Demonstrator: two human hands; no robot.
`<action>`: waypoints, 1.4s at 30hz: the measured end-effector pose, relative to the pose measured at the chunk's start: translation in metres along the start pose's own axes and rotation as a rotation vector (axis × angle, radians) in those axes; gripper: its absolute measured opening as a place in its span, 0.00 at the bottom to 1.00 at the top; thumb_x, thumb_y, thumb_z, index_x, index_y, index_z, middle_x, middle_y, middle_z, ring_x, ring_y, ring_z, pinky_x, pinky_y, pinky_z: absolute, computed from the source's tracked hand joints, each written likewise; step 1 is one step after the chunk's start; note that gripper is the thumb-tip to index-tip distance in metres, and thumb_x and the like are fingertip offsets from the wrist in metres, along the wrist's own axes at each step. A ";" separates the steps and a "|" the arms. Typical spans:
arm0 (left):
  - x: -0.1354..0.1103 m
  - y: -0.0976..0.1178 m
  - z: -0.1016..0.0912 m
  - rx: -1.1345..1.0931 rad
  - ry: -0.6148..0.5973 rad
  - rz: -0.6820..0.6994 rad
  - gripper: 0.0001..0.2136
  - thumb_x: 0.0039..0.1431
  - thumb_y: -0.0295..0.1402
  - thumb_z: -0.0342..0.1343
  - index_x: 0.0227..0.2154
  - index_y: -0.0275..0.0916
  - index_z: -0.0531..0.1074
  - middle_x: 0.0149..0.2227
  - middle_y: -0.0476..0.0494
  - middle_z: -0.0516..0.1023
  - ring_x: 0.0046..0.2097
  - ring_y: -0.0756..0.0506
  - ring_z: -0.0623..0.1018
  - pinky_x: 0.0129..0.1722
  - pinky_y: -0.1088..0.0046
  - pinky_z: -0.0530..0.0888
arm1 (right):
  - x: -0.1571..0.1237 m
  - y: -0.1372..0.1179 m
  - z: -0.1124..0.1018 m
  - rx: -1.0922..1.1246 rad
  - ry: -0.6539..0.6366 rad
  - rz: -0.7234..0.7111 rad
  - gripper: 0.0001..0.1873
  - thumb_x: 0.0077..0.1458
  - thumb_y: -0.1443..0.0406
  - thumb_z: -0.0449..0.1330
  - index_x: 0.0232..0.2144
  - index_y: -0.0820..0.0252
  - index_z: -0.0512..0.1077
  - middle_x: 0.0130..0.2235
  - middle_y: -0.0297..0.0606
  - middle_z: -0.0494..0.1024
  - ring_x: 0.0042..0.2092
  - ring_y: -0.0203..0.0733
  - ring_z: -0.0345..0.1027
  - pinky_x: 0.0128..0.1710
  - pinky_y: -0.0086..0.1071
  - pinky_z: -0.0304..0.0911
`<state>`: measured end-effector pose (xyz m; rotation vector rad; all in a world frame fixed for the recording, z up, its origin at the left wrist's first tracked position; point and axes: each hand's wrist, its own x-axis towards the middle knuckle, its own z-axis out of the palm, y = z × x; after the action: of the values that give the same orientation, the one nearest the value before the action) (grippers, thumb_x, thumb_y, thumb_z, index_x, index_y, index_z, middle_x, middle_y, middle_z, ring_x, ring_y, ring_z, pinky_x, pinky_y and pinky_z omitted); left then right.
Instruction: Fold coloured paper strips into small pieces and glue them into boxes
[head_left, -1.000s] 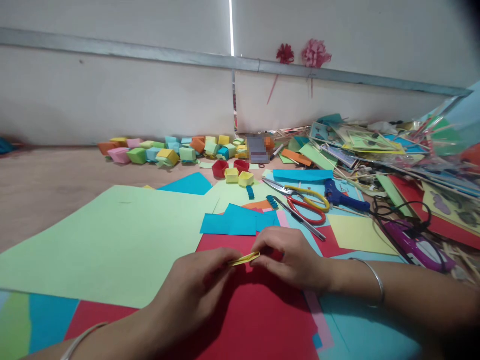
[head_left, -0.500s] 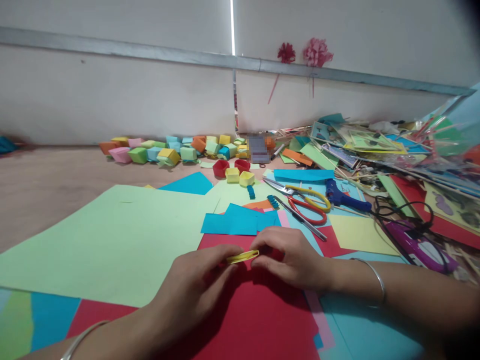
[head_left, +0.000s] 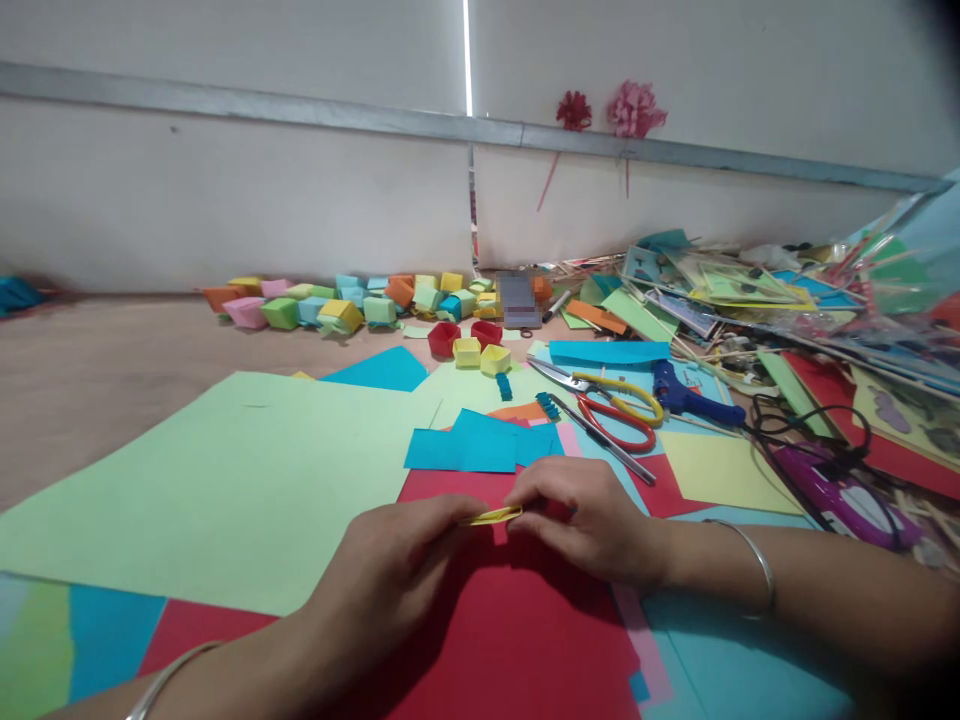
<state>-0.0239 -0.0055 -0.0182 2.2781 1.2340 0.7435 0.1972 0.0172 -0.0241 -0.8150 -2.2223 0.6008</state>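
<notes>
A small folded yellow paper strip (head_left: 495, 516) lies flat between my two hands, just above a red paper sheet (head_left: 517, 630). My left hand (head_left: 390, 575) pinches its left end with closed fingers. My right hand (head_left: 585, 520) pinches its right end, fingers curled together. Both wrists carry a thin silver bangle. A stack of blue paper squares (head_left: 480, 445) sits just beyond my fingers.
A large light green sheet (head_left: 225, 480) covers the left. Scissors with red and yellow handles (head_left: 611, 405) and a blue glue gun (head_left: 686, 398) lie to the right, beside a purple tool (head_left: 840, 490) and a heap of craft paper (head_left: 787, 300). Several coloured paper boxes (head_left: 352, 305) line the wall.
My hands pressed the yellow strip a little flatter and closed in on it slightly. Otherwise nothing moved.
</notes>
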 end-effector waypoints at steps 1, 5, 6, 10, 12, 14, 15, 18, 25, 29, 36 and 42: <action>0.000 0.000 -0.001 0.009 -0.001 0.002 0.11 0.61 0.32 0.49 0.33 0.43 0.78 0.26 0.50 0.83 0.25 0.49 0.80 0.23 0.79 0.70 | 0.000 0.000 0.000 0.008 0.014 0.004 0.09 0.62 0.63 0.59 0.32 0.61 0.75 0.30 0.38 0.79 0.32 0.35 0.71 0.34 0.29 0.66; 0.000 0.002 -0.002 0.009 -0.015 0.013 0.11 0.60 0.31 0.49 0.33 0.43 0.77 0.27 0.50 0.83 0.25 0.49 0.80 0.24 0.78 0.71 | 0.002 -0.003 -0.001 0.054 0.034 0.057 0.07 0.59 0.64 0.61 0.30 0.61 0.76 0.28 0.35 0.79 0.30 0.33 0.70 0.31 0.27 0.64; 0.000 0.002 -0.002 0.008 -0.018 0.008 0.11 0.60 0.31 0.48 0.33 0.43 0.77 0.27 0.49 0.83 0.26 0.49 0.80 0.25 0.78 0.71 | 0.002 -0.003 -0.001 0.067 0.037 0.072 0.06 0.58 0.65 0.62 0.30 0.61 0.76 0.28 0.34 0.79 0.29 0.33 0.70 0.31 0.26 0.64; -0.001 -0.001 0.001 0.016 -0.012 0.016 0.11 0.61 0.31 0.48 0.35 0.42 0.77 0.28 0.48 0.84 0.27 0.48 0.81 0.25 0.77 0.71 | 0.004 -0.004 -0.003 0.112 0.043 0.134 0.03 0.53 0.68 0.65 0.28 0.61 0.76 0.27 0.32 0.79 0.28 0.32 0.69 0.30 0.25 0.62; -0.002 -0.003 0.002 0.006 -0.003 0.035 0.11 0.60 0.31 0.49 0.35 0.43 0.77 0.28 0.49 0.84 0.27 0.48 0.81 0.25 0.77 0.71 | 0.004 -0.005 -0.003 0.132 0.039 0.165 0.02 0.52 0.70 0.66 0.27 0.61 0.76 0.26 0.32 0.78 0.28 0.32 0.69 0.29 0.25 0.62; -0.003 -0.004 0.003 -0.023 -0.008 0.033 0.10 0.60 0.30 0.49 0.35 0.43 0.77 0.28 0.50 0.84 0.27 0.49 0.80 0.25 0.78 0.71 | 0.005 -0.006 -0.003 0.148 0.033 0.186 0.03 0.51 0.71 0.66 0.26 0.61 0.76 0.26 0.32 0.78 0.28 0.32 0.69 0.29 0.25 0.61; -0.003 -0.004 0.003 -0.042 -0.018 0.020 0.10 0.61 0.30 0.49 0.35 0.43 0.77 0.28 0.51 0.84 0.27 0.50 0.80 0.25 0.78 0.71 | 0.005 -0.006 -0.004 0.154 0.028 0.193 0.04 0.50 0.72 0.66 0.25 0.62 0.76 0.25 0.32 0.78 0.28 0.31 0.69 0.29 0.25 0.61; -0.003 -0.001 0.003 -0.097 -0.055 -0.033 0.11 0.62 0.31 0.49 0.34 0.42 0.77 0.27 0.51 0.83 0.25 0.50 0.78 0.25 0.79 0.70 | 0.006 -0.006 -0.004 0.180 -0.001 0.232 0.06 0.49 0.73 0.66 0.23 0.62 0.75 0.24 0.30 0.76 0.27 0.30 0.67 0.27 0.23 0.59; -0.005 0.003 0.006 -0.064 -0.058 0.010 0.10 0.63 0.32 0.50 0.30 0.40 0.75 0.24 0.50 0.79 0.25 0.49 0.75 0.24 0.76 0.69 | -0.001 -0.006 0.005 -0.003 -0.019 -0.034 0.09 0.58 0.68 0.56 0.26 0.62 0.71 0.26 0.35 0.74 0.28 0.34 0.64 0.28 0.27 0.59; -0.009 0.000 0.010 0.095 0.037 0.339 0.05 0.60 0.29 0.52 0.34 0.40 0.73 0.29 0.45 0.78 0.29 0.45 0.73 0.28 0.71 0.69 | -0.007 -0.012 0.015 -0.161 0.013 -0.293 0.11 0.59 0.69 0.50 0.26 0.61 0.68 0.24 0.38 0.72 0.26 0.37 0.59 0.26 0.30 0.56; -0.016 -0.007 0.013 0.179 0.151 0.498 0.12 0.66 0.25 0.43 0.36 0.39 0.72 0.27 0.46 0.76 0.27 0.47 0.71 0.25 0.73 0.66 | -0.008 -0.019 0.016 -0.047 0.118 -0.305 0.11 0.61 0.68 0.53 0.28 0.64 0.70 0.24 0.37 0.74 0.27 0.34 0.62 0.28 0.27 0.61; -0.012 0.003 0.009 -0.122 0.015 0.172 0.12 0.63 0.31 0.52 0.23 0.40 0.70 0.20 0.52 0.72 0.22 0.52 0.70 0.21 0.79 0.64 | -0.006 -0.020 0.013 0.191 0.077 -0.045 0.06 0.55 0.68 0.59 0.27 0.63 0.73 0.24 0.35 0.77 0.25 0.32 0.66 0.26 0.23 0.61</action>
<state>-0.0210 -0.0183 -0.0262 2.3013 0.9787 0.8745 0.1834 -0.0030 -0.0229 -0.6769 -2.0716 0.7345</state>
